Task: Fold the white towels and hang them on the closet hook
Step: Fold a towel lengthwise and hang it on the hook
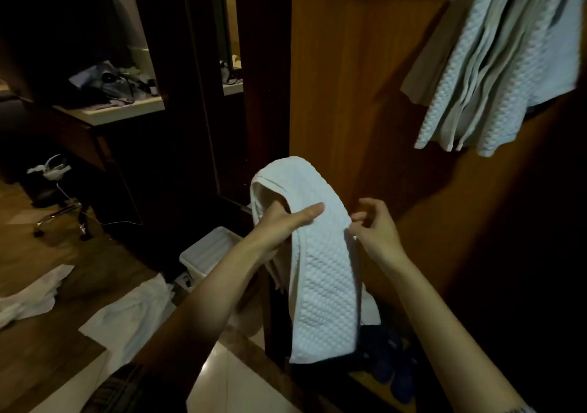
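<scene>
Forearms: two, bare, entering from lower edge toward centre of frame.
Left hand (286, 219): centre frame, thumb across the front of the cloth and fingers tucked behind the fold; gripping the folded towel.
Right hand (374, 225): just right of centre, fingertips (357, 217) pinched at the strip's right edge; whether cloth is actually caught between them, too small to tell.
Folded towel (320, 273): white, waffle-textured, folded to a long narrow strip, draped over the left hand, front length hanging down to lower centre.
Hung towels (505, 69): upper right of frame, several white waffle layers hanging against the closet panel (349, 95); hook itself hidden.
Loose white cloths (127, 320): lower left, crumpled on the floor, apparently not yet folded.
White bin (209, 254): left of centre, beside the dark cabinet.
Swivel chair (60, 203): left edge, on wood floor.
Dark slippers (394, 368): lower right of centre, on the closet floor beneath the strip.
Risk, unfolding: probable if the thumb eases while lifting toward upper right; layers free to splay.
Risk, slipping: front length hangs long; uneven drape over the hook could drag it off.
Risk, crowding: hook area already loaded; a nudge could dislodge hung layers.
</scene>
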`<state>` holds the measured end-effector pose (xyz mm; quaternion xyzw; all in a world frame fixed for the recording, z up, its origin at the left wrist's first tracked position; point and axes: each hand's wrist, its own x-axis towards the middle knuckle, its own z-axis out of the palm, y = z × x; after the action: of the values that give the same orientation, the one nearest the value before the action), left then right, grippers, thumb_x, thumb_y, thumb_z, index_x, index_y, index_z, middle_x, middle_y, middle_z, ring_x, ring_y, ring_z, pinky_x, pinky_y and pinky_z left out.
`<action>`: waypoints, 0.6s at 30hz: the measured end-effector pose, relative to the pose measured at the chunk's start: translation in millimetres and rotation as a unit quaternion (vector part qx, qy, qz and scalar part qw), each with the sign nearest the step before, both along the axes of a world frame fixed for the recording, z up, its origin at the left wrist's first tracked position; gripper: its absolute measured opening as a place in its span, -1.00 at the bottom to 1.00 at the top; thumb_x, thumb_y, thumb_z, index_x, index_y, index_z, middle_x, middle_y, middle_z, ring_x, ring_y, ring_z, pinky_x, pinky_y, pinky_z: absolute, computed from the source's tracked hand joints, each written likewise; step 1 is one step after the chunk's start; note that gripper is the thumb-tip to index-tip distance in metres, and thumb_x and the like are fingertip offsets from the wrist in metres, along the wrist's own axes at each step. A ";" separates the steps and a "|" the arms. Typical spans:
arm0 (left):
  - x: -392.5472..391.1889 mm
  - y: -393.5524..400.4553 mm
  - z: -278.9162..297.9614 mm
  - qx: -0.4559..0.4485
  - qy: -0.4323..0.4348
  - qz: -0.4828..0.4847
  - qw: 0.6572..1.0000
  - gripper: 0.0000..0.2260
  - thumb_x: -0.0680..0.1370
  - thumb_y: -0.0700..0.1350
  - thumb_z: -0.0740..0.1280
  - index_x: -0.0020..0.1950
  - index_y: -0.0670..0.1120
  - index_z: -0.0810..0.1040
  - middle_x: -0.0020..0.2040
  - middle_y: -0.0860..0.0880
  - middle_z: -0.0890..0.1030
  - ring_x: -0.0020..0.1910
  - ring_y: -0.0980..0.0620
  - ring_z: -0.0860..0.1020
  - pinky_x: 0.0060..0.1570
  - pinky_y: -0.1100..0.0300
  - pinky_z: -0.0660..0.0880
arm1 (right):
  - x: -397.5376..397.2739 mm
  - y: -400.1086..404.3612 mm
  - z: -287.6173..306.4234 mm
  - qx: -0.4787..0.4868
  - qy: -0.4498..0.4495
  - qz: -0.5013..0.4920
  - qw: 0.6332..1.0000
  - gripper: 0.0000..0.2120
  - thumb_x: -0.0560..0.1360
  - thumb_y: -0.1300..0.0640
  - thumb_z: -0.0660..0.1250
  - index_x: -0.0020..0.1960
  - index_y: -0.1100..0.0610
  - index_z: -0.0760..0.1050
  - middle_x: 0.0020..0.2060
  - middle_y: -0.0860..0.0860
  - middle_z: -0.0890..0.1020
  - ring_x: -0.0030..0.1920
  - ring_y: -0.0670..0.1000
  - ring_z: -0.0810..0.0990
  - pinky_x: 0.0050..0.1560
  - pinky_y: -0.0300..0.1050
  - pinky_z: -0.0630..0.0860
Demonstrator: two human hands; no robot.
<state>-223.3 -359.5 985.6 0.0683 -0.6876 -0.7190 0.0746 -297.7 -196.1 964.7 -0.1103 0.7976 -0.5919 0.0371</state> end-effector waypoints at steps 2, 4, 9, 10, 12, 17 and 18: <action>-7.2 8.6 3.4 -0.038 -0.015 0.023 0.999 -0.73 0.43 0.04 0.44 0.05 0.14 0.45 0.05 0.15 0.60 0.09 0.12 0.56 0.03 0.18 0.52 | 14.7 -3.1 -4.6 -0.002 0.098 -0.103 0.990 -0.50 0.44 0.32 0.33 0.32 0.05 0.31 0.05 -0.05 0.47 0.08 -0.04 0.49 0.08 -0.08 0.53; -13.0 21.4 12.9 0.004 -0.026 0.032 0.999 -0.45 0.42 0.09 0.44 0.33 0.00 0.34 0.26 0.03 0.52 0.23 0.03 0.50 0.23 -0.04 0.45 | 39.4 -8.6 -20.3 -0.010 0.173 -0.109 0.979 -0.46 0.41 0.21 0.34 0.34 0.00 0.26 0.16 -0.10 0.41 0.16 -0.11 0.42 0.13 -0.16 0.42; -25.8 47.8 31.6 0.035 -0.030 0.030 0.998 -0.11 0.43 0.22 0.38 0.53 0.00 -0.12 0.38 0.03 0.37 0.31 0.03 0.39 0.28 -0.03 0.39 | 80.4 -28.2 -61.5 0.052 0.157 -0.089 0.982 -0.02 0.28 -0.06 0.50 0.49 -0.06 -0.05 0.39 -0.02 0.21 0.36 0.00 0.29 0.25 0.02 0.42; -27.2 51.4 34.6 0.030 -0.031 0.024 0.999 -0.07 0.44 0.23 0.36 0.53 -0.01 -0.21 0.44 -0.02 0.31 0.36 -0.01 0.36 0.31 -0.06 0.36 | 80.6 -30.7 -63.0 0.055 0.146 -0.095 0.983 0.03 0.28 -0.08 0.52 0.50 -0.02 -0.09 0.41 0.02 0.19 0.38 0.06 0.29 0.25 0.09 0.42; -28.1 56.9 42.0 0.020 -0.025 0.015 0.999 -0.09 0.47 0.22 0.32 0.52 -0.04 -0.26 0.49 -0.08 0.23 0.41 -0.05 0.32 0.33 -0.06 0.31 | 78.8 -33.5 -62.2 0.072 0.164 -0.108 0.978 0.02 0.32 -0.06 0.51 0.51 0.00 -0.13 0.43 0.08 0.19 0.38 0.12 0.30 0.24 0.11 0.43; -29.9 56.1 55.9 0.021 -0.010 0.067 0.997 -0.20 0.56 0.12 0.26 0.53 -0.13 -0.21 0.51 -0.13 0.18 0.43 -0.10 0.27 0.29 -0.07 0.32 | 72.3 -22.6 -56.3 0.074 0.285 -0.112 0.949 -0.27 0.52 0.26 0.20 0.44 -0.14 -0.18 0.37 0.18 0.33 0.14 0.14 0.52 -0.11 -0.05 0.52; -30.8 51.7 56.8 0.021 -0.010 0.084 0.996 -0.19 0.56 0.10 0.27 0.52 -0.13 -0.24 0.51 -0.13 0.18 0.42 -0.11 0.29 0.23 -0.04 0.35 | 68.6 -14.3 -57.4 0.074 0.294 -0.085 0.949 -0.41 0.56 0.16 0.14 0.44 -0.11 -0.11 0.34 0.11 0.38 0.11 0.08 0.53 -0.13 -0.14 0.50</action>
<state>-254.0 -307.7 1042.3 0.1341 -0.6651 -0.7237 0.1263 -229.0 -210.4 907.4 -0.2088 0.8208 -0.4737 -0.2416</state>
